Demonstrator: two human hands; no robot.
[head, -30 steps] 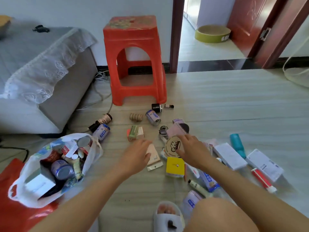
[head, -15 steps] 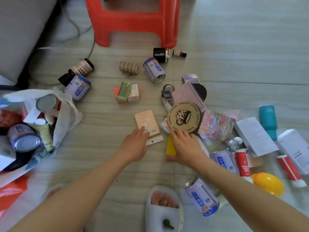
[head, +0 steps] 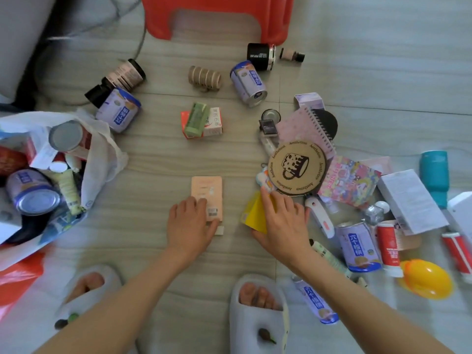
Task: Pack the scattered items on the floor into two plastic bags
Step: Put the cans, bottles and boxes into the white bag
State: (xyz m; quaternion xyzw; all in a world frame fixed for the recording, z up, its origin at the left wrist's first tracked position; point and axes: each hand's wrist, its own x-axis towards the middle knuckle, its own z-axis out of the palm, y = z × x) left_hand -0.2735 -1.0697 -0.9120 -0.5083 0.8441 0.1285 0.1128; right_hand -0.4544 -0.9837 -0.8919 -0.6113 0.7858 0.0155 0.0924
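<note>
My left hand [head: 190, 223] lies over the near end of a flat peach packet [head: 207, 191] on the floor, fingers on top and thumb at its lower edge. My right hand [head: 279, 221] grips a yellow box [head: 254, 219], which is tilted up off the floor beside a round brown coaster [head: 297, 169]. A white plastic bag [head: 102, 152] stands open at the left, holding cans, tubes and boxes. A red plastic bag [head: 20, 275] lies flat beneath it. Loose cans [head: 249, 83], a pink notebook [head: 304, 129] and boxes lie scattered across the floor.
A red stool [head: 275, 24] stands at the top, with a grey sofa [head: 20, 34] and cables at the upper left. My slippered feet [head: 255, 318] are at the bottom. A teal bottle [head: 434, 175], white box [head: 411, 200], tubes and a yellow toy [head: 426, 278] crowd the right.
The view has tilted down toward the floor. My right hand left the round coaster and took the yellow box. My left hand drew back onto the near end of the peach packet.
</note>
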